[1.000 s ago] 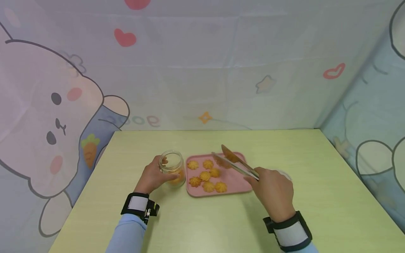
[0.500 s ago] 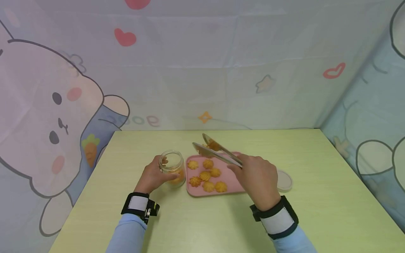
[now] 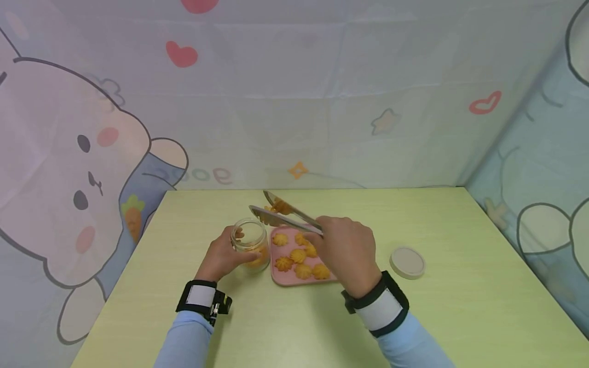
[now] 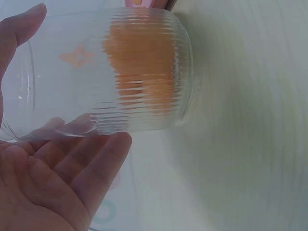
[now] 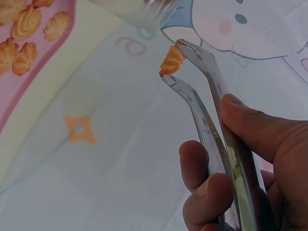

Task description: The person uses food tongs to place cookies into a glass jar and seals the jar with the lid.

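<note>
In the head view my left hand (image 3: pixel 227 258) holds a clear glass jar (image 3: pixel 250 232) upright on the table, thumb and fingers around its side. Orange-yellow cookies (image 4: pixel 142 67) lie in the bottom of the jar in the left wrist view. My right hand (image 3: pixel 347 250) grips metal tongs (image 3: pixel 294 222), their tips above and just behind the jar's mouth. Between those tips a cookie (image 5: pixel 172 60) is pinched, clearly seen in the right wrist view. Beside the jar, a pink tray (image 3: pixel 287 280) bears several piped cookies (image 3: pixel 298 255); my right hand covers its right part.
A round whitish lid (image 3: pixel 407 262) lies on the pale yellow table (image 3: pixel 460 306) to the right of my right hand. A printed cloth backdrop (image 3: pixel 285 102) rises behind the table's far edge.
My right hand has carried the tongs and the cookie leftward from over the tray to near the jar's mouth. The lid has come into full view. My left hand and the jar stayed put.
</note>
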`<action>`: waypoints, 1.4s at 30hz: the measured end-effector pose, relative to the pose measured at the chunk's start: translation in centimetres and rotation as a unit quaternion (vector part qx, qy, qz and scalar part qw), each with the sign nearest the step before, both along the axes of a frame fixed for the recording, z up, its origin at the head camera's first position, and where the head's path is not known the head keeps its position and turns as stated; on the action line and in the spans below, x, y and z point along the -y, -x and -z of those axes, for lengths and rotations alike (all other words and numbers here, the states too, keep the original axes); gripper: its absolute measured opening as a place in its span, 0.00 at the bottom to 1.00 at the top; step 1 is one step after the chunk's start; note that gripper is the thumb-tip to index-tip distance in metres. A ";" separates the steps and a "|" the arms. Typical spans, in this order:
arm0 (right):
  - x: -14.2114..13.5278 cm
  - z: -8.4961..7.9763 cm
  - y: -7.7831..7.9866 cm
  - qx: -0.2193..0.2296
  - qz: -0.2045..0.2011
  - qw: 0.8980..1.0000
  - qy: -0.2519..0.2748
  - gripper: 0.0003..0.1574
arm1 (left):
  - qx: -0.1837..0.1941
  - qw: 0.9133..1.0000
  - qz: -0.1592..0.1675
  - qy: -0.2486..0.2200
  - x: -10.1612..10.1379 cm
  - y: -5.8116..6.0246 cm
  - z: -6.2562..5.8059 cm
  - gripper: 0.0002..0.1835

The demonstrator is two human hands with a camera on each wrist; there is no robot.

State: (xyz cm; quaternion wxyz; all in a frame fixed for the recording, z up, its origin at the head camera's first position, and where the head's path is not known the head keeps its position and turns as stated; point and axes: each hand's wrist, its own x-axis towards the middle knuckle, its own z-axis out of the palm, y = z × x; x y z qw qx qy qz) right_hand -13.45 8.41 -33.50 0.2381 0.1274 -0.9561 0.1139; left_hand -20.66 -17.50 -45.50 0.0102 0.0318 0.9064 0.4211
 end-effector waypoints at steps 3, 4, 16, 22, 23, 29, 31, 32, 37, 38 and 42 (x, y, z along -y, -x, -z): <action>0.8 -0.2 0.0 0.002 -0.011 1.000 -0.006 0.19 | 0.001 1.000 -0.001 -0.003 0.0 0.0 0.1 0.49; 1.0 -0.2 0.0 0.000 -0.016 1.000 -0.010 0.19 | 0.001 1.000 0.000 -0.004 0.1 0.0 0.1 0.50; 2.5 0.2 0.1 0.005 -0.038 0.999 -0.038 0.20 | 0.009 1.000 0.006 -0.015 0.0 -0.1 -0.2 0.52; 1.5 0.4 0.3 -0.029 -0.032 0.998 -0.036 0.21 | 0.007 1.000 0.003 -0.010 0.0 -0.1 -0.2 0.48; 1.4 0.4 0.3 -0.027 -0.031 0.999 -0.031 0.21 | 0.006 1.000 0.003 -0.009 0.0 -0.1 -0.2 0.48; 0.7 0.3 0.3 -0.001 -0.009 1.000 -0.009 0.20 | -0.001 1.000 0.004 -0.006 0.1 -0.1 -0.1 0.47; 0.5 0.3 0.3 0.007 -0.005 1.000 -0.006 0.21 | -0.001 1.000 0.004 -0.007 0.2 -0.2 -0.1 0.47; 0.4 0.3 0.3 0.011 -0.003 1.000 -0.004 0.21 | -0.001 1.000 0.004 -0.006 0.2 -0.2 -0.1 0.47; -0.1 0.5 0.4 0.013 0.004 1.000 0.001 0.23 | 0.001 1.000 0.003 -0.007 0.3 -0.2 0.0 0.48; -0.2 0.5 0.4 0.011 0.005 1.000 0.002 0.23 | 0.001 1.000 0.003 -0.007 0.3 -0.2 0.0 0.48; -0.5 0.6 0.5 0.006 0.008 1.000 0.005 0.24 | 0.003 1.000 0.003 -0.009 0.3 -0.2 0.0 0.48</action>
